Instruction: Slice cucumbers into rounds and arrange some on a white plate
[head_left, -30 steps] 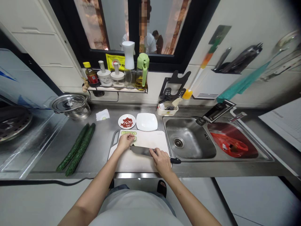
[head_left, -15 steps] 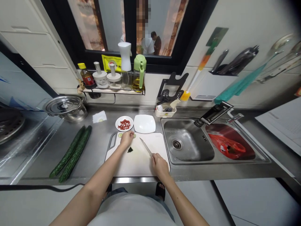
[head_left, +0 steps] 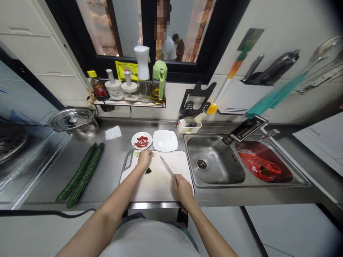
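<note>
My right hand (head_left: 183, 187) is wrapped round the handle of a kitchen knife (head_left: 167, 167), its blade slanting up and left just over the white cutting board (head_left: 160, 189). At the board's far edge my left hand (head_left: 145, 159) is closed, with the fingers curled over a row of cucumber slices (head_left: 137, 154). Slices show on both sides of it; whatever lies in the fingertips is hidden. A dark green piece of peel (head_left: 148, 171) rests on the board below that hand. Two whole cucumbers (head_left: 80, 175) lie side by side on the counter to the left.
Behind the board stand a small plate of red pieces (head_left: 142, 141) and a white square plate (head_left: 165, 140). A double sink (head_left: 214, 160) with a red bag (head_left: 258, 167) is on the right. A lidded pot (head_left: 75, 123) and a paper scrap (head_left: 113, 133) sit at the left.
My left hand's fingers have curled in and turned down over the slices. The right hand and knife have hardly moved. The view has shifted slightly.
</note>
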A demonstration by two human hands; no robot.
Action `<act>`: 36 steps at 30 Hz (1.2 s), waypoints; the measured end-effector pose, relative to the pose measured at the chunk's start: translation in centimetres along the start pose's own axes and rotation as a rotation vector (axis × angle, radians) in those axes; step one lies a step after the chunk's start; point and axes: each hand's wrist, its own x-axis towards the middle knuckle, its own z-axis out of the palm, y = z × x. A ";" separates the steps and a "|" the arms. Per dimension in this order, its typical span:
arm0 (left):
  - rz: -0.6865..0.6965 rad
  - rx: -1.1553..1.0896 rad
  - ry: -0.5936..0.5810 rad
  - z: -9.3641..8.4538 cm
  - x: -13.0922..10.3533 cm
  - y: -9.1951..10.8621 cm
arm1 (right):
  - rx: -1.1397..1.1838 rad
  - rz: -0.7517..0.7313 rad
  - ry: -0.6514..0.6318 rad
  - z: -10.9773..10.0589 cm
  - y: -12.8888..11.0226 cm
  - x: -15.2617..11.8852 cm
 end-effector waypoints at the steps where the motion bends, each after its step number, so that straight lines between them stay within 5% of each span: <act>1: -0.006 -0.001 -0.006 -0.1 0.0 0.1 | 0.001 0.000 0.000 0.0 0.0 0.0; 8: -0.066 -0.231 0.141 -1.1 -3.4 -0.5 | 0.031 -0.003 0.005 -0.1 0.0 0.0; 13: 0.030 -0.280 0.091 -0.6 -8.4 -1.1 | 0.039 -0.002 -0.002 0.1 0.2 0.1; 17: 0.068 -0.244 0.006 0.3 -9.9 -1.3 | 0.044 -0.011 0.003 0.2 0.3 0.4; 23: -0.078 -0.329 0.152 0.2 -8.7 -3.4 | 0.040 -0.006 -0.007 0.4 0.2 0.6; 29: -0.464 -0.347 0.485 -4.0 -5.1 -10.4 | 0.030 0.010 -0.022 0.3 0.2 0.5; 36: -0.579 -0.068 0.433 -7.7 -2.9 -15.2 | 0.028 0.019 -0.032 0.6 0.3 0.8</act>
